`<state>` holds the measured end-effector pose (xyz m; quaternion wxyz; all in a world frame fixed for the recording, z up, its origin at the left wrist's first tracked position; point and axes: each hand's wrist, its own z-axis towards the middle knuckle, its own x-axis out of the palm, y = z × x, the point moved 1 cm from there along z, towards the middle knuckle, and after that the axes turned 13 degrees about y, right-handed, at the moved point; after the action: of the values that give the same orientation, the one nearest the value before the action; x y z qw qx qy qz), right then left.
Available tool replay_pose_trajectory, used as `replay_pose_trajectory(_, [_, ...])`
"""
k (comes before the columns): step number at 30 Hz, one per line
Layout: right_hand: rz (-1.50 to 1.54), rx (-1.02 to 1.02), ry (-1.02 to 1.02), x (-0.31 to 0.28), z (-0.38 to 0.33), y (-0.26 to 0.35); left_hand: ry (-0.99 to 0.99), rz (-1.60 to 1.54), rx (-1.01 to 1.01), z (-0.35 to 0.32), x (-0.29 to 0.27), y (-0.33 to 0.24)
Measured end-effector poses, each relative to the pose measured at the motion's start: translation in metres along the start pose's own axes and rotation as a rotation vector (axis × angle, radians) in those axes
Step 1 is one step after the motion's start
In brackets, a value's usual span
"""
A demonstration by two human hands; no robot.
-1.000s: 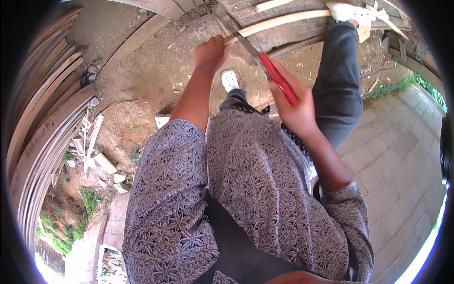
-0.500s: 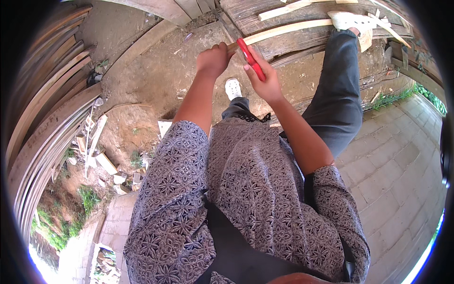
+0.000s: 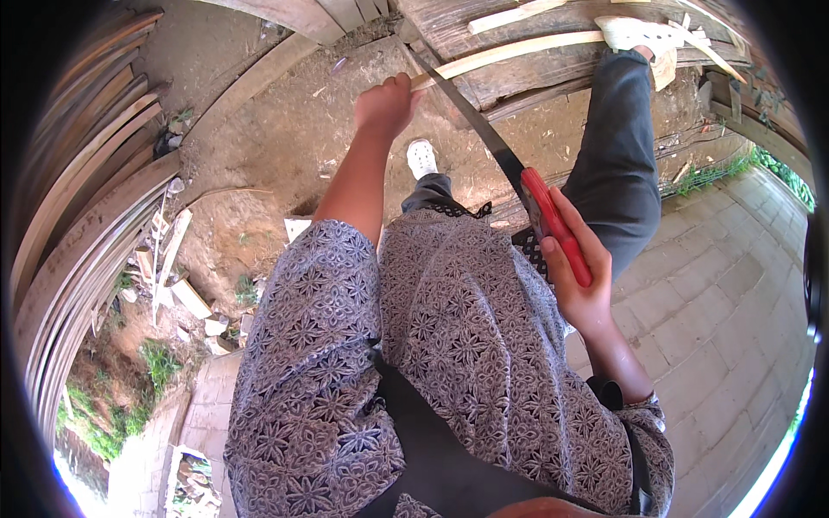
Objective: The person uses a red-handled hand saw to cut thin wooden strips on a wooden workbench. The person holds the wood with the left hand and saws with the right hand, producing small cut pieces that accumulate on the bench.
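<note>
My right hand [image 3: 580,268] is wrapped round the red handle of a hand saw [image 3: 488,129], near my right thigh. The long dark blade slants up and left from it and crosses a pale wooden strip [image 3: 518,52]. My left hand [image 3: 385,107] is closed on the left end of that strip, just left of the blade. The strip's other end lies under my right shoe [image 3: 637,34], which is up on weathered planks [image 3: 544,79]. How deep the blade sits in the wood I cannot tell.
Stacked boards [image 3: 78,190] curve along the left. Wood offcuts [image 3: 192,299] and rubble lie on the dirt below them. My other shoe [image 3: 422,159] stands on the dirt. Loose pale sticks [image 3: 518,15] rest on the planks. Paving [image 3: 717,302] spreads at the right.
My right hand has drawn the saw back, down and to the right, so more of the blade shows. My left hand and the strip have stayed nearly in place.
</note>
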<state>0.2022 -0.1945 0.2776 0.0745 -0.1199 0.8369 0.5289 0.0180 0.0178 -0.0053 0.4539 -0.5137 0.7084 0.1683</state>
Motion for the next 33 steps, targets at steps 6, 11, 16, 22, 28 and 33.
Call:
replay_pose_trajectory(6, [-0.088,-0.194,-0.082,0.041,0.139,-0.057,-0.032,0.006,0.028,0.005,0.004,0.000])
replay_pose_trajectory(11, [-0.050,-0.094,-0.138,0.065,0.234,-0.082,0.034,-0.068,0.002,-0.001,-0.013,-0.006])
replay_pose_trajectory(16, [0.039,-0.336,-0.118,0.070,0.206,-0.117,0.067,-0.074,-0.002,0.000,-0.014,-0.002])
replay_pose_trajectory(22, [0.105,-0.208,-0.054,0.057,0.161,-0.103,0.034,-0.042,0.021,0.010,-0.010,0.001])
replay_pose_trajectory(28, [0.042,0.084,0.048,0.003,0.031,-0.011,0.025,0.005,0.004,0.001,-0.003,0.003])
replay_pose_trajectory(33, [0.026,-0.012,0.034,-0.005,0.011,0.014,0.007,-0.015,0.014,0.001,0.000,0.003])
